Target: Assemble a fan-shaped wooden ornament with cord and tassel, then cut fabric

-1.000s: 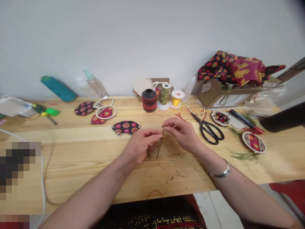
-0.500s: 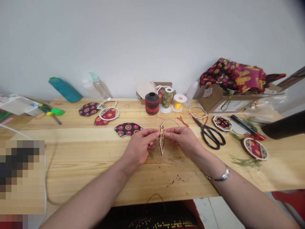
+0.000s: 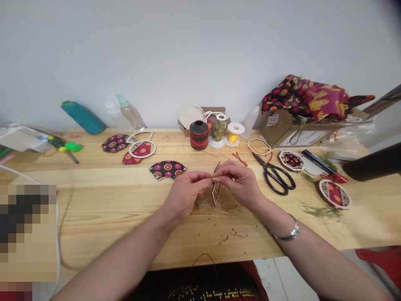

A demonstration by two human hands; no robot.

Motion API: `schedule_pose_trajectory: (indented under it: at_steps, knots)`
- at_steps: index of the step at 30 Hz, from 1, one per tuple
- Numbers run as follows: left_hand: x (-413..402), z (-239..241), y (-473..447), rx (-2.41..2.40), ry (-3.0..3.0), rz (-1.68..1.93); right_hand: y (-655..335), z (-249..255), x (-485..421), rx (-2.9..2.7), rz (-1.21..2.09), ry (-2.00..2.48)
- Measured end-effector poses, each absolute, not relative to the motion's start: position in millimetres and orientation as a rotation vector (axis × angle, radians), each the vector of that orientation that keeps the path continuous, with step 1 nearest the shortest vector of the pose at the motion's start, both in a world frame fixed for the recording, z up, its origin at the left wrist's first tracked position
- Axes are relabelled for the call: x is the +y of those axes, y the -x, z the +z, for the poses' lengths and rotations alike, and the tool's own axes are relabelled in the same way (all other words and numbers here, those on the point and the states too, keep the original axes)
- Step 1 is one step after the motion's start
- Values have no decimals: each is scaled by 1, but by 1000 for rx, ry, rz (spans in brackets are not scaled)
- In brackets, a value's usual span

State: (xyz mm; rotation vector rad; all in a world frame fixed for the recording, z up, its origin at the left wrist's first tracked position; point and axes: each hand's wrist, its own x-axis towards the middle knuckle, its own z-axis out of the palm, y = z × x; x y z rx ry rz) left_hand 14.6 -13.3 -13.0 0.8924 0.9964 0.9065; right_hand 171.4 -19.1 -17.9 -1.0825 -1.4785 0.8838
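left hand (image 3: 184, 190) and right hand (image 3: 239, 179) shown with fingertips meeting. the left hand grips a small openwork frame (image 3: 215, 197) by its middle; the right thumb and forefinger are closed in a pinch at the same spot, what lies between their pads being hidden. the frame stands on edge between the hands, its lower end below the fingertips, its upper tip just beyond the right fingers. a bracelet (image 3: 293, 232) encircles the right wrist. beyond the left hand, near its knuckles: a fan-shaped patterned piece (image 3: 168, 169). beyond both hands, side by side: a red-and-black spool (image 3: 199, 138), a green spool (image 3: 219, 130) and a yellow spool (image 3: 233, 137). right of the right hand: black-handled scissors (image 3: 268, 164), blades pointing away from the person; farther right, an oval patterned piece (image 3: 334, 193). nearer the person than the hands: dark scraps (image 3: 234, 233), scattered over the wooden table (image 3: 125, 209).
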Motion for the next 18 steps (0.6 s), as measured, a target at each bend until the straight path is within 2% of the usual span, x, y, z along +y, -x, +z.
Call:
schedule_pose_trajectory:
  at_steps: [5,12,18]
  knots:
    - [-14,-16,-14,1014,-942,856,-176,-18,-18,-1641,725,1053]
    - [-14,-17,-14,995,-923,846,-178,-17,-17,-1648,765,1043]
    - [-9,-12,-13,981,-678,967,-178,-15,-18,-1309,927,1248]
